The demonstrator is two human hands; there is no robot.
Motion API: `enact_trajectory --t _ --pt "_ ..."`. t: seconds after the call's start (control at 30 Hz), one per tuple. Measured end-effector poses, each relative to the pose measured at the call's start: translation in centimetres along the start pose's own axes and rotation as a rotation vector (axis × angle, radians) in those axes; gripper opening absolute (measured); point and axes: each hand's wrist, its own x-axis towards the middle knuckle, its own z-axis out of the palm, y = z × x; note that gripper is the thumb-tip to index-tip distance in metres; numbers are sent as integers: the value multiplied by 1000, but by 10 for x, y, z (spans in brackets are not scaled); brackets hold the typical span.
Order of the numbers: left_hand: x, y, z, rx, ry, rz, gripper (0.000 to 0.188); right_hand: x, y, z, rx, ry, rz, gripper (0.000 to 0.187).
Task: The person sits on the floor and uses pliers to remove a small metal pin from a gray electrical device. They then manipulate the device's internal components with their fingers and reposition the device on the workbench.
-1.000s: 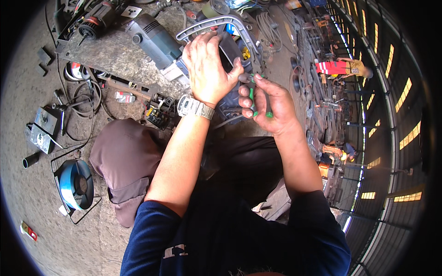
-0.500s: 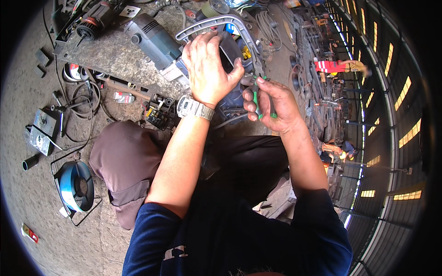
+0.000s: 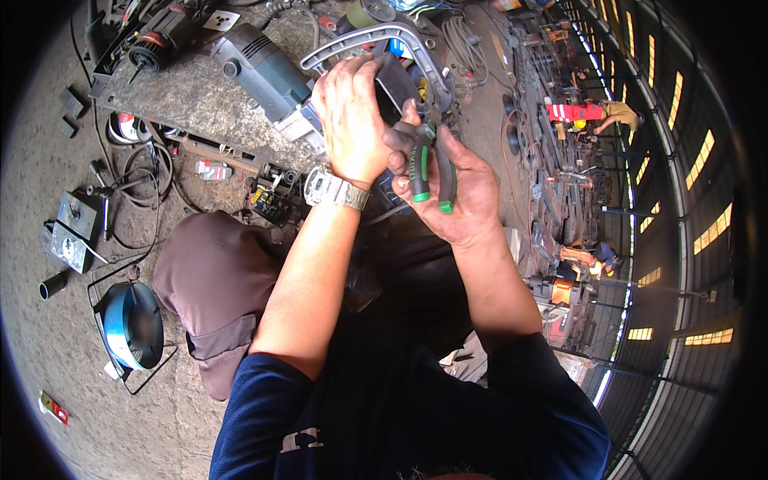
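Fingers of my right hand (image 3: 464, 196) are closed around a pair of steel pliers with black-and-green grips (image 3: 420, 170); the two grips stand apart, their ends directed toward my body. The pliers lie just to the right of my left hand (image 3: 352, 120), near a dark grey, box-shaped housing (image 3: 395, 82). Their working tips are obscured, and I cannot tell whether they touch anything.

Left-hand fingers lie close together over the near side of the housing, with the thumb spread to the right; I cannot tell whether they grip it. My left wrist bears a silver metal wristwatch (image 3: 340, 190).

Beyond the hands, a curved grey handle (image 3: 384, 32) arches over the housing. To its left lies a ribbed, grey-green motor body (image 3: 268, 74); to its right, a loose coil of grey cable (image 3: 466, 46). At lower left, a round blue spool (image 3: 118, 324) stands in a black wire frame (image 3: 166, 358) on the grey floor (image 3: 188, 420).
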Motion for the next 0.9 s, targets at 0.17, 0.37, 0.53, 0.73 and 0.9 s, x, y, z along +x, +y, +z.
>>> enact_trajectory --t 0.17,0.37,0.53,0.73,0.9 --pt "0 1 0 -21 4 -7 71 -9 -2 -1 -319 116 10 51" --pt "3 4 0 -2 7 -22 71 -24 -45 27 -788 445 128 39" --pt "2 6 1 -23 2 -48 72 -13 -60 44 -1073 624 201 33" --pt "3 6 1 -67 9 -74 72 -9 -56 53 -1144 712 217 30" --pt "3 6 1 -70 5 -85 73 -10 -55 50 -1121 733 207 30"
